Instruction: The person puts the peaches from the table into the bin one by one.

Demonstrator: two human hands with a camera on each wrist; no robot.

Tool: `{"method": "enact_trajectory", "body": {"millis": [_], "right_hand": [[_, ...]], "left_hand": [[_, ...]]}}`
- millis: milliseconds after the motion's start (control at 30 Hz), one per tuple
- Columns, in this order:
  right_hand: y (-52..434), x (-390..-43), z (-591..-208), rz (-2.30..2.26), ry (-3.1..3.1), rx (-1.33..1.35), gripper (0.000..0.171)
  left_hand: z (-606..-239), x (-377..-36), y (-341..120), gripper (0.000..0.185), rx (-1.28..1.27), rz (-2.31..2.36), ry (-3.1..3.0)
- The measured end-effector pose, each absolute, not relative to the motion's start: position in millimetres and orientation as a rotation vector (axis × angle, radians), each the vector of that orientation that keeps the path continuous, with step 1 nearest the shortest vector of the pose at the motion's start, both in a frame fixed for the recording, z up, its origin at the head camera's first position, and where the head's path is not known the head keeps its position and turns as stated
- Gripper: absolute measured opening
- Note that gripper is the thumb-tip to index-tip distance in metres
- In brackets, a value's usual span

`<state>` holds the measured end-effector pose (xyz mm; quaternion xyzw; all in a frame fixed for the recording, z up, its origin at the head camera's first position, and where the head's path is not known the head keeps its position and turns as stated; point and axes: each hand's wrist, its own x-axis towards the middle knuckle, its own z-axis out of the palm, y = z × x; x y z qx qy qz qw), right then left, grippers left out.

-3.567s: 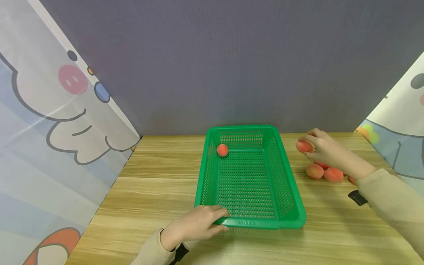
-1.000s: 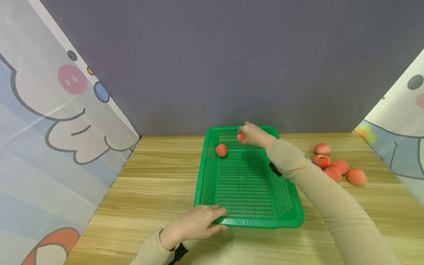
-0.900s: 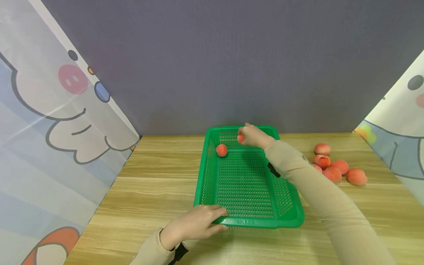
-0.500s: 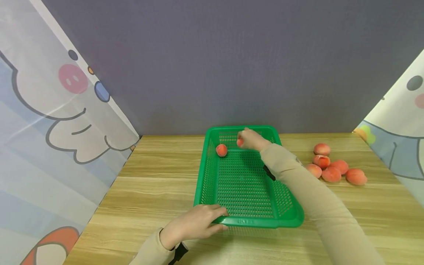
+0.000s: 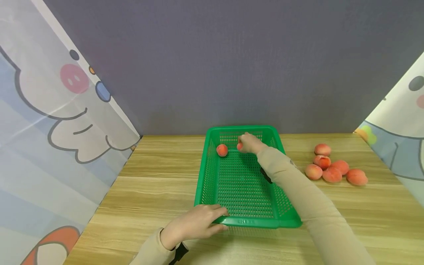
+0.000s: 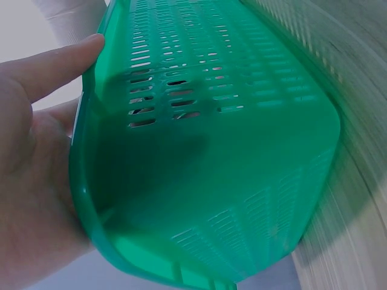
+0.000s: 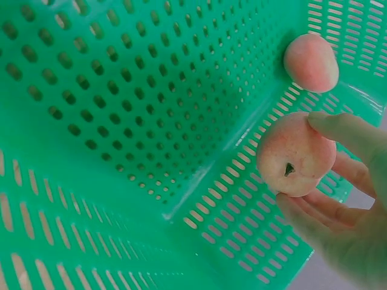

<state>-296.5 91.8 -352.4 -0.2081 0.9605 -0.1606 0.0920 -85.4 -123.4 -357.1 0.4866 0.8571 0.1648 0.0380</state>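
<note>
The peach (image 7: 296,162) sits pinched in the right hand (image 5: 250,142), low over the far end of the green basket (image 5: 212,176), just beside a second peach (image 5: 222,150) lying against the back wall. To set it down well, I judge it should go onto the bare mesh next to that fruit, fingers (image 7: 344,136) opening only once it rests. The right arm stretches across the basket, sleeve over its right rim. The left hand (image 5: 195,224) grips the near rim, thumb on top, steadying it on the tabletop (image 5: 152,191). Five more peaches (image 5: 332,174) lie to the right.

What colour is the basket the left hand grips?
Green, with a perforated mesh pattern; the basket shows best in the head view.
</note>
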Motion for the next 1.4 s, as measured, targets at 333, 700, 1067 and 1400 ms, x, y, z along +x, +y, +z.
{"method": "enact_trajectory", "body": {"millis": [333,700,1067,1400], "right_hand": [[92,-296,-364,-0.458,2.839,-0.578,0.039],[89,-294,-372,-0.462,2.895,-0.611,0.030],[87,-294,-382,-0.417,2.937,-0.572,0.025],[88,-293,-386,-0.384,2.951,-0.556,0.032]], "left_hand": [[-358,-85,-123,0.017,1.491,0.506,2.635],[-357,-86,-123,0.017,1.487,0.512,2.625],[-357,-86,-123,0.017,1.487,0.504,2.621],[-355,-85,-123,0.016,1.483,0.523,2.612]]}}
